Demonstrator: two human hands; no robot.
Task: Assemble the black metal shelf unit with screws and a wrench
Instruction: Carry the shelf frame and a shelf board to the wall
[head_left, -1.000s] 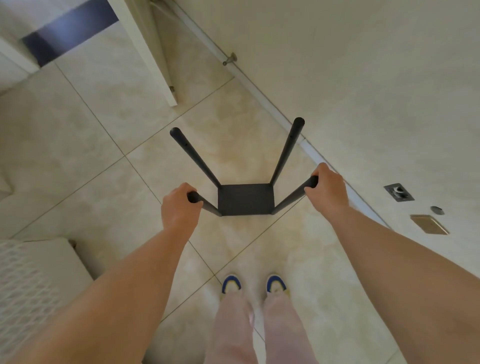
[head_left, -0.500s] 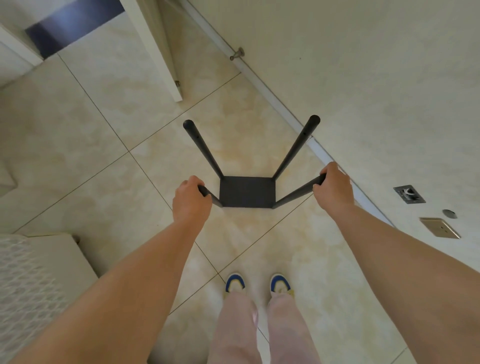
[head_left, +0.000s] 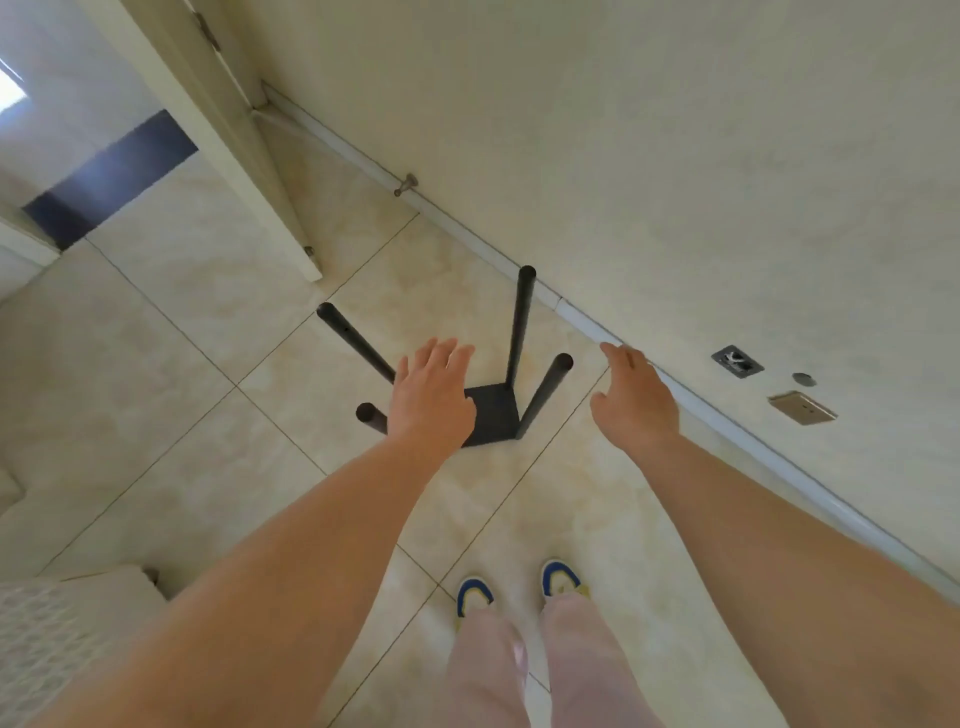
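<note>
Left hand (head_left: 431, 395) has let go, fingers straight, hovering over the black shelf unit (head_left: 493, 415). The unit now stands free on the floor tiles (head_left: 208, 364) beside the wall. Right hand (head_left: 634, 400), just right of it, grip released too: placement looks done.

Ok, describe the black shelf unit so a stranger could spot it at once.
Start at the pale wall and follow its skirting down to the tiled floor. Just ahead of the blue-toed shoes stands the shelf unit: the only black thing there, a square plate with four posts pointing up.
</note>
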